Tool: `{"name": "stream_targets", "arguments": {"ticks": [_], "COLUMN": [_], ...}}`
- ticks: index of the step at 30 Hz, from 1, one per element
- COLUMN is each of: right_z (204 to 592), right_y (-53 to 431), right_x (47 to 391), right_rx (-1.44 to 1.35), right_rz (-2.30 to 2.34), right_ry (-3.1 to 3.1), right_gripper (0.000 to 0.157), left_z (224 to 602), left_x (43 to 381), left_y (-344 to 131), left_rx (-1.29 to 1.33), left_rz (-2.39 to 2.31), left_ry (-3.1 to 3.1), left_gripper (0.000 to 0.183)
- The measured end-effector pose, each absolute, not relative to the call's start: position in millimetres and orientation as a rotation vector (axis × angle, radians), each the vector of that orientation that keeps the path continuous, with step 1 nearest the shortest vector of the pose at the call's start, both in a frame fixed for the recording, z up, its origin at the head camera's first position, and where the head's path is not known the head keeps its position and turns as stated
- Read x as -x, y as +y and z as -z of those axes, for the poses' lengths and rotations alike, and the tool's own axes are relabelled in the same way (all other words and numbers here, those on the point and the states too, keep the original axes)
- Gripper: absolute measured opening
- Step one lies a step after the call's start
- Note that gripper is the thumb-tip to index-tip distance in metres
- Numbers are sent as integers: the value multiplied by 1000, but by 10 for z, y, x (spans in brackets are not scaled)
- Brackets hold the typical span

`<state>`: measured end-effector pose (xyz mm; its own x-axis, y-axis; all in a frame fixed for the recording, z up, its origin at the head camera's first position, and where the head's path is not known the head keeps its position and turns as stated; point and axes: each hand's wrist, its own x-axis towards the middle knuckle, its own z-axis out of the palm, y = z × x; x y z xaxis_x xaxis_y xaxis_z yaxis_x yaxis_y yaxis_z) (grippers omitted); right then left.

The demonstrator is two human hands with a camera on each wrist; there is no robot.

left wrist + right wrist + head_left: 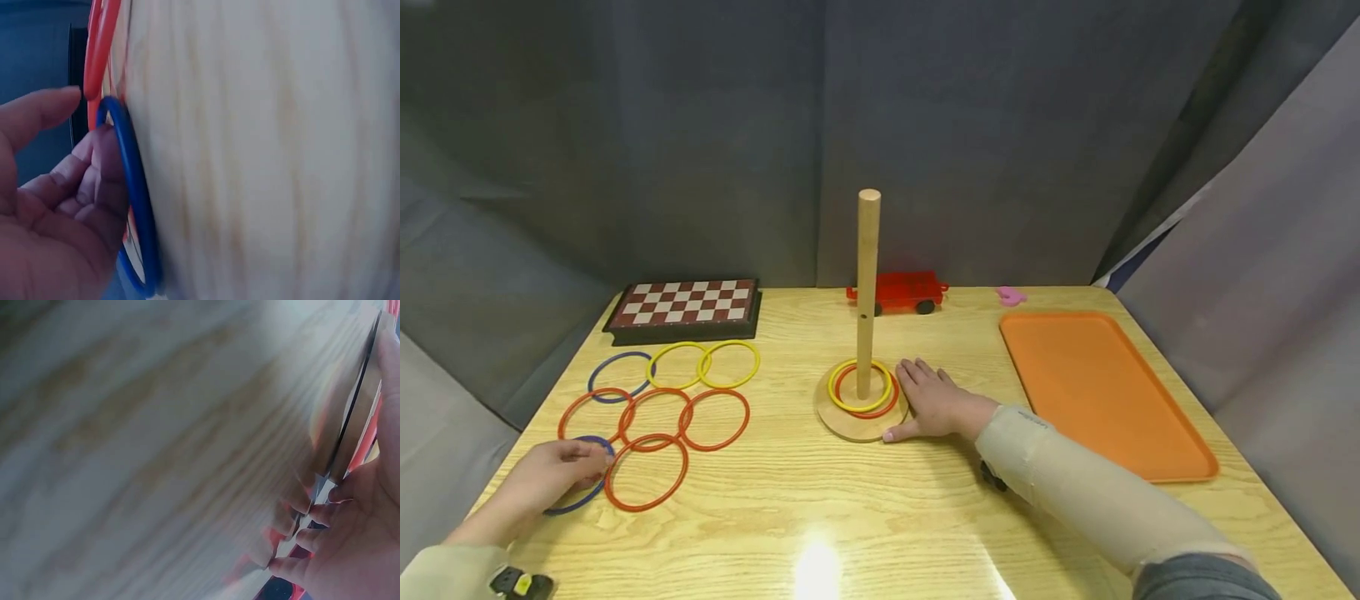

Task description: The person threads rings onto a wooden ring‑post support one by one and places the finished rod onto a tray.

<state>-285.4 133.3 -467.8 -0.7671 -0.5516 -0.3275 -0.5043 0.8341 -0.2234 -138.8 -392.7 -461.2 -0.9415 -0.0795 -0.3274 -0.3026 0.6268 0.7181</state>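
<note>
My left hand [557, 471] is over a blue ring [580, 502] at the table's near left. In the left wrist view its fingertips touch the blue ring [139, 194] from the inside, the fingers loosely bent and the thumb standing apart. My right hand [932, 402] lies with spread fingers against the right edge of the round wooden base [842, 425]. From this base rises an upright wooden peg [867, 275]. Around the peg's foot lie a yellow ring [833, 392] and, beneath it, a red ring [891, 404].
Several red rings [683, 475] overlap on the left, with yellow rings [755, 375] and another blue ring [592, 375] behind. Farther back are a checkered board box [685, 304], a red toy wagon [910, 290] and a pink piece [1011, 296]. An orange tray [1105, 392] lies right.
</note>
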Motion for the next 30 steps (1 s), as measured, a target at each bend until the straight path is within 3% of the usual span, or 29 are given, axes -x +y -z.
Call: {"name": "stream_targets", "arguments": {"ticks": [9,18,30], "right_z": [4641,4627,4647], "right_y": [1335,1332,1330], "right_x": [2831,2842,2844], "right_rx": [784,799,780], "right_rz": [199,198,177], "right_ry": [2638,2639,2629], "right_gripper": [123,123,124], "left_z": [4677,4680,4214], "left_x": [1427,1466,1848], "left_y": [-3917,-4157,-3739], "left_rx": [339,322,74], "left_rz": [-1231,-1801,-2299], "left_ry": [2593,2144,1824], "left_gripper": [27,11,21]}}
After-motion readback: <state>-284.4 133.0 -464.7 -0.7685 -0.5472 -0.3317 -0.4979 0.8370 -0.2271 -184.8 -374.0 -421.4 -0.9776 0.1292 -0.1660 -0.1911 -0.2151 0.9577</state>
